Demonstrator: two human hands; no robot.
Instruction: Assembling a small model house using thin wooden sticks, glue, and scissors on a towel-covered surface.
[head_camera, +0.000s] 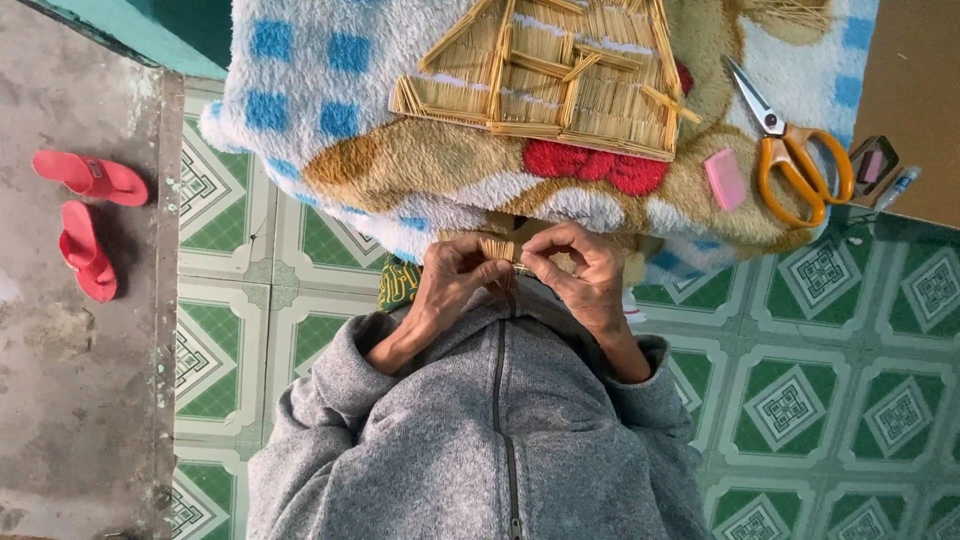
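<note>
My left hand (452, 277) and my right hand (583, 268) meet close to my chest. Both pinch a small bundle of thin wooden sticks (497, 248), the left hand at its end and the right fingers at its side. Grey fleece sleeves and a zipped grey jacket (500, 440) fill the bottom of the view. Just beyond my hands lies a fluffy blue, white and tan blanket (330, 90). On it rests a flat model house made of wooden sticks (545, 75).
Orange-handled scissors (795, 150) and a pink block (725, 178) lie on the blanket at right, with a small box (872, 165) and a tube (897, 188) beside them. Green patterned tiles (820, 400) cover the floor. Two red sandals (88, 215) lie on bare concrete at left.
</note>
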